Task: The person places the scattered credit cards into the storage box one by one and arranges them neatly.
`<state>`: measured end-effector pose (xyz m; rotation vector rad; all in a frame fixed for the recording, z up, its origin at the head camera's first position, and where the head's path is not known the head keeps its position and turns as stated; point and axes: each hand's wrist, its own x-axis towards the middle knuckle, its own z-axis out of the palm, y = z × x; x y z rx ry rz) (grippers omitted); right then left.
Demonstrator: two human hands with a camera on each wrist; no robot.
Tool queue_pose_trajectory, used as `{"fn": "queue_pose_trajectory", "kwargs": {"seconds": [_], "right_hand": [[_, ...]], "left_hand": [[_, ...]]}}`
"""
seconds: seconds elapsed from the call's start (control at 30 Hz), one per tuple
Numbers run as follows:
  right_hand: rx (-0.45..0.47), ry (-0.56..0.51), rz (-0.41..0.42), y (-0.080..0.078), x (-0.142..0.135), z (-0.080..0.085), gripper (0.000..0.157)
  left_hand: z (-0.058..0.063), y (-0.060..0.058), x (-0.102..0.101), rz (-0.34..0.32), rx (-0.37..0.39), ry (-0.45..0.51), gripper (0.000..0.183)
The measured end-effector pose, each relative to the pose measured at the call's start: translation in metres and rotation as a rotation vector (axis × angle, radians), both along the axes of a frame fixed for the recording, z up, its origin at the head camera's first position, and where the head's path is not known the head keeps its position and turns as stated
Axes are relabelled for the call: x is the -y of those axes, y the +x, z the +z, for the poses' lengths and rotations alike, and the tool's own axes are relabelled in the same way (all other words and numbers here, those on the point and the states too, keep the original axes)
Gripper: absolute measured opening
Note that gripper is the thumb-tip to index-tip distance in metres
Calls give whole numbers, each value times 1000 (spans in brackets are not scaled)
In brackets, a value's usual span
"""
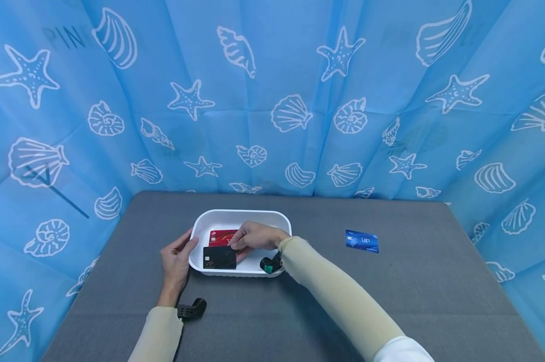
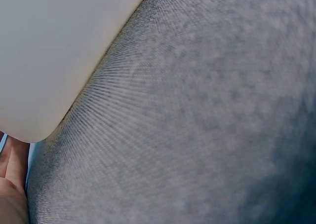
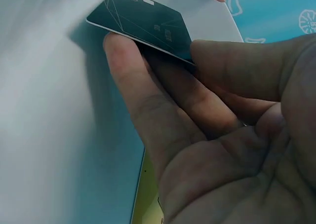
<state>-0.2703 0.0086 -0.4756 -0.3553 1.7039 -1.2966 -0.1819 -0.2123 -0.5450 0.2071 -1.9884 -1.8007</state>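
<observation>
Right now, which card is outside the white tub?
The blue VIP card, on the grey table right of the tub. The red card lies inside it; the right hand pinches the black card within its rim.

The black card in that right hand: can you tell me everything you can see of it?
The black card is thin, flat and rectangular, seemingly plastic, with a pale edge, a light chip, fine lines and "VIP" lettering on its face. The right hand pinches it near a corner, with fingers under it, holding it face up over the white tray, nearer the person than the red card. Whether it touches the tray or red card is unclear.
</observation>
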Motion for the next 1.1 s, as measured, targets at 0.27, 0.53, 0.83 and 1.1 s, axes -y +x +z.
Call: {"fn": "queue_pose_trajectory", "kwargs": {"seconds": [0.27, 0.53, 0.83, 1.1], "right_hand": [[-31, 28, 11, 1, 1, 1, 22], [-125, 40, 47, 1, 4, 1, 27], [-198, 80, 13, 3, 6, 0, 24], [-268, 124, 14, 5, 5, 2, 21]], "left_hand": [[1, 1, -1, -2, 0, 3, 34], [2, 2, 0, -2, 8, -6, 34], [-2, 1, 1, -3, 4, -26, 35], [-1, 1, 1, 2, 5, -33, 35]]}}
